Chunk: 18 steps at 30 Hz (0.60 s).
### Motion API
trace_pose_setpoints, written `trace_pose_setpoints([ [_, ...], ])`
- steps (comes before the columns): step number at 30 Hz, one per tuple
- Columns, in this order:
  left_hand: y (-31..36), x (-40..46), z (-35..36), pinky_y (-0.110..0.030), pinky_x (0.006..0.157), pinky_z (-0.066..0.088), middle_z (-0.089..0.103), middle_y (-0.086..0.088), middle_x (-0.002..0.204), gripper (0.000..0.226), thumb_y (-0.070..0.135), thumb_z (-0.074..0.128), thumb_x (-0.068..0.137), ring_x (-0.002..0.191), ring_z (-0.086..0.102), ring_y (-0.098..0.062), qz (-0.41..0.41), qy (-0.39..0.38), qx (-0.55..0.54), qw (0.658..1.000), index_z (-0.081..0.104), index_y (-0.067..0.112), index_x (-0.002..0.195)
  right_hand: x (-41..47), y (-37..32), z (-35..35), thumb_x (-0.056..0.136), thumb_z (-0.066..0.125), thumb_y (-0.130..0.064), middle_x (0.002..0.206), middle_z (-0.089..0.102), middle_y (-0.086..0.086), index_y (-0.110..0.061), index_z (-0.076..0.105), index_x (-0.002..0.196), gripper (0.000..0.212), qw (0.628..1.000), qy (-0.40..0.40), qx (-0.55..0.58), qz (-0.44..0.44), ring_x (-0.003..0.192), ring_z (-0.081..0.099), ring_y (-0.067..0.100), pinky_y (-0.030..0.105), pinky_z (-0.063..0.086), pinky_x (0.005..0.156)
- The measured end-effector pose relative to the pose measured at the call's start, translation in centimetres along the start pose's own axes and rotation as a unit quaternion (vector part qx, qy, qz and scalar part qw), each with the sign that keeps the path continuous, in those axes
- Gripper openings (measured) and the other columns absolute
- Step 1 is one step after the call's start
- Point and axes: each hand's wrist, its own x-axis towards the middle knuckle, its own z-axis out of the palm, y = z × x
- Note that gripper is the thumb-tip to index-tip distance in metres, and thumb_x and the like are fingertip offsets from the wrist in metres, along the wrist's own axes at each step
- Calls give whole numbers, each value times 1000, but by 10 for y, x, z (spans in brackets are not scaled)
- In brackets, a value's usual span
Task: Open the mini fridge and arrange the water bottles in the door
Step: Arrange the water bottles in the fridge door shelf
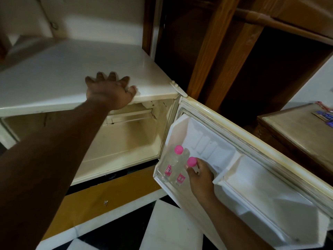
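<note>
The left hand (110, 92) is resting flat and spread on the fridge (54, 76) top, while the right hand (199, 175) is gripping the neck of a bottle (182, 173) in the open door's shelf (158, 175), beside another bottle (173, 164). Seating it upright, touching its neighbour, before letting go is probably what matters here.

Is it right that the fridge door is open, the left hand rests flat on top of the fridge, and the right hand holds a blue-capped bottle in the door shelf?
Not quite: the cap is pink, not blue. The head view shows the right hand holding a pink-capped bottle in the door shelf, beside a second pink-capped bottle. The rest stands: the fridge door is open and the left hand rests flat on the fridge top.
</note>
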Motion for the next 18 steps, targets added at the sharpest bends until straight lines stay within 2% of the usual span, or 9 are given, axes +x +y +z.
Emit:
trace_pose_setpoints([
  [3, 0, 0, 0, -64, 106, 29, 42, -16, 149, 69, 66, 14, 94, 136, 37, -46, 1, 0, 1, 1000, 35, 30, 149, 1, -5, -3, 89, 67, -10, 107, 67, -1, -15, 65, 110, 22, 1000, -11, -19, 15, 104, 62, 13, 36, 52, 96],
  [5, -1, 0, -1, -64, 107, 29, 42, -15, 149, 69, 67, 14, 94, 136, 37, -46, -1, -4, -2, 1000, 35, 31, 149, -3, -12, -5, 88, 70, -14, 121, 63, 5, -12, 57, 124, 38, 999, -26, -26, 32, 118, 58, 21, 39, 49, 102],
  [6, -1, 1, -2, -63, 108, 28, 40, -14, 152, 70, 67, 14, 94, 138, 35, -45, -4, -9, -4, 1000, 33, 32, 151, -7, -17, -5, 87, 71, -17, 132, 57, 8, -11, 48, 134, 53, 998, -33, -35, 43, 126, 53, 24, 38, 46, 105],
  [8, -2, 0, -4, -62, 112, 24, 31, -11, 161, 70, 68, 15, 96, 145, 27, -43, -6, -22, -13, 1000, 26, 34, 156, -20, -29, -3, 86, 72, -25, 156, 31, 12, -7, 21, 151, 85, 995, -35, -77, 47, 143, 34, 27, 33, 35, 112],
  [10, -6, 0, -4, -60, 116, 20, 25, -9, 166, 71, 68, 18, 97, 150, 22, -40, 16, -26, -41, 999, 25, 33, 158, -35, -43, -1, 87, 69, -32, 164, 8, 11, -6, 2, 154, 98, 991, -23, -133, 0, 150, 17, 26, 32, 27, 116],
  [12, -25, -3, -5, -57, 118, 18, 22, -8, 168, 75, 72, 20, 96, 152, 19, -36, 30, -34, -72, 996, 26, 31, 159, -45, -54, 1, 91, 63, -38, 165, 4, 10, -8, -1, 154, 94, 983, -10, -170, -64, 151, 13, 26, 36, 29, 118],
  [14, -57, -8, -7, -56, 118, 20, 19, -7, 169, 88, 83, 14, 87, 153, 20, -35, -6, -48, -58, 997, 24, 32, 159, -49, -65, 5, 94, 58, -38, 165, 8, 8, -12, 2, 155, 87, 981, -7, -163, -109, 151, 13, 25, 40, 30, 119],
  [16, -86, -13, -8, -56, 118, 21, 17, -6, 169, 98, 90, 8, 79, 152, 20, -36, -57, -56, -33, 996, 20, 34, 159, -48, -77, 17, 94, 57, -38, 163, 16, 9, -13, 9, 155, 81, 978, -8, -140, -153, 150, 17, 25, 34, 24, 118],
  [18, -95, -15, -6, -57, 117, 21, 16, -5, 170, 97, 90, 7, 78, 152, 20, -37, -68, -55, -25, 996, 20, 36, 158, -41, -90, 37, 94, 55, -41, 161, 23, 8, -14, 16, 154, 76, 975, -23, -120, -184, 148, 23, 23, 26, 23, 112],
])
